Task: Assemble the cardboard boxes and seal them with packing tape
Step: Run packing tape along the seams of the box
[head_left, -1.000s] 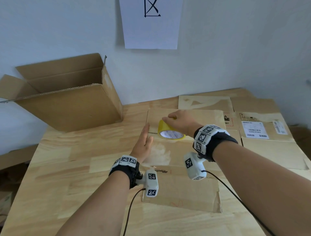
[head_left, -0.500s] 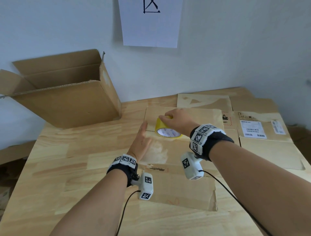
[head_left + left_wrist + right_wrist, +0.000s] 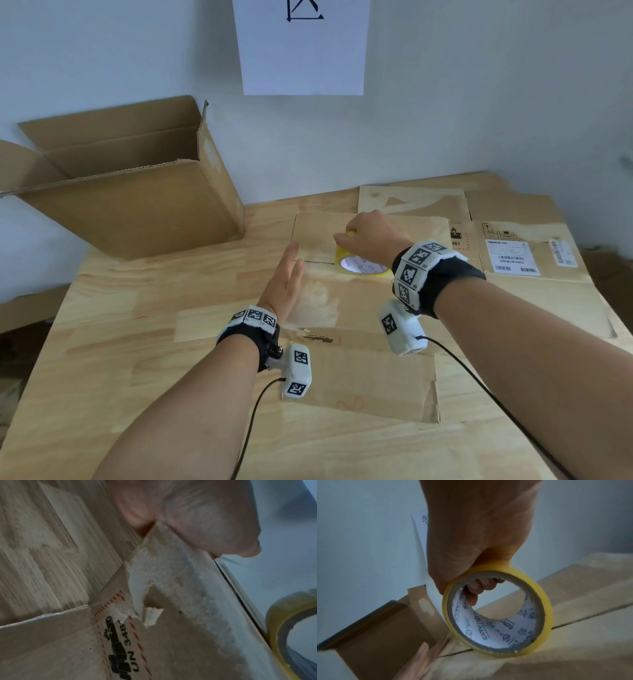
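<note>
A closed cardboard box (image 3: 359,370) stands in front of me, its top flaps meeting at a seam (image 3: 315,262). My right hand (image 3: 373,233) grips a yellow tape roll (image 3: 363,265) from above, fingers hooked through its core, and holds it upright on the seam. The right wrist view shows the roll (image 3: 498,615) standing on that seam, gripped by the right hand (image 3: 479,534). My left hand (image 3: 286,277) lies flat with straight fingers against the box top's left edge, just left of the roll. The left palm (image 3: 188,513) presses torn cardboard, with the roll (image 3: 291,628) beyond it.
An open empty cardboard box (image 3: 130,192) lies on its side at the table's back left, against the wall. Flattened boxes with shipping labels (image 3: 513,260) cover the right of the wooden table (image 3: 137,342). A white sheet (image 3: 301,48) hangs on the wall.
My right hand has moved the tape roll a little to the right along the seam, away from the left hand. The left hand stays flat at the box edge.
</note>
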`<control>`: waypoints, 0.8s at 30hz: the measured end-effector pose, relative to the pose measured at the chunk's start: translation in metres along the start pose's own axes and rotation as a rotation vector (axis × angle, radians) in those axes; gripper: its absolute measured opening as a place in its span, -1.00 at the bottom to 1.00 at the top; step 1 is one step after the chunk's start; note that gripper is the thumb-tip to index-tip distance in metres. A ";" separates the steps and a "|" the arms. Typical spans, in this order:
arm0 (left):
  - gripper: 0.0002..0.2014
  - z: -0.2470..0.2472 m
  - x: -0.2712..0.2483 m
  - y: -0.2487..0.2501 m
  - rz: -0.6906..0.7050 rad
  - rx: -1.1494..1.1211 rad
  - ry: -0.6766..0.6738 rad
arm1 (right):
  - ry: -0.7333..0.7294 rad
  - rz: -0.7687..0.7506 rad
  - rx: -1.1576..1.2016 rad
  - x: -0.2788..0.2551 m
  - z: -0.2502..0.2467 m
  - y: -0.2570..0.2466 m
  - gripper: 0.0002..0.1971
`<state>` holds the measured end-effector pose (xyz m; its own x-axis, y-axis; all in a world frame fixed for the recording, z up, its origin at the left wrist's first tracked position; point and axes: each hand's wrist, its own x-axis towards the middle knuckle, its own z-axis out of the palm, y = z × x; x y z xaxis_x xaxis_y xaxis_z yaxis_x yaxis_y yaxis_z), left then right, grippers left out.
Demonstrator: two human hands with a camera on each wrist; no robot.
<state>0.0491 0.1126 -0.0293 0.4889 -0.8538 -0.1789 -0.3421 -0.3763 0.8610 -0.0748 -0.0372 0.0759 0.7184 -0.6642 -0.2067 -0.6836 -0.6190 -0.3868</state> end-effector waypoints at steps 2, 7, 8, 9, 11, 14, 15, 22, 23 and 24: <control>-0.32 0.001 0.000 0.000 0.013 0.006 0.005 | -0.003 0.015 -0.041 -0.001 0.000 0.000 -0.60; -0.44 -0.001 -0.003 0.004 0.027 0.054 0.002 | 0.000 -0.027 -0.310 -0.005 -0.002 -0.001 -0.68; -0.47 -0.001 -0.004 0.005 0.028 0.070 -0.002 | 0.011 -0.009 -0.326 -0.006 -0.004 0.002 -0.68; -0.48 0.000 -0.004 0.006 0.030 0.081 -0.006 | 0.011 0.010 -0.324 -0.007 -0.006 0.003 -0.68; -0.49 0.001 -0.003 0.007 0.031 0.095 -0.010 | 0.008 0.017 -0.326 -0.008 -0.007 0.004 -0.67; -0.48 0.001 -0.002 0.004 0.036 0.113 -0.013 | -0.010 0.017 -0.307 -0.009 -0.004 0.003 -0.62; -0.47 0.001 -0.001 0.003 0.036 0.113 -0.011 | -0.014 0.022 -0.274 -0.009 -0.005 0.005 -0.60; -0.51 0.000 0.000 -0.002 0.057 0.128 0.007 | 0.029 0.116 0.044 -0.012 -0.005 0.031 -0.46; -0.52 0.000 -0.001 -0.002 0.051 0.137 0.022 | 0.030 0.112 0.035 -0.014 -0.003 0.031 -0.48; -0.53 0.000 0.000 -0.002 0.041 0.144 0.038 | 0.035 0.104 0.028 -0.015 -0.001 0.031 -0.51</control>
<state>0.0499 0.1140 -0.0310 0.5008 -0.8565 -0.1247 -0.4728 -0.3914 0.7895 -0.1070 -0.0465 0.0682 0.6382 -0.7391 -0.2155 -0.7501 -0.5340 -0.3902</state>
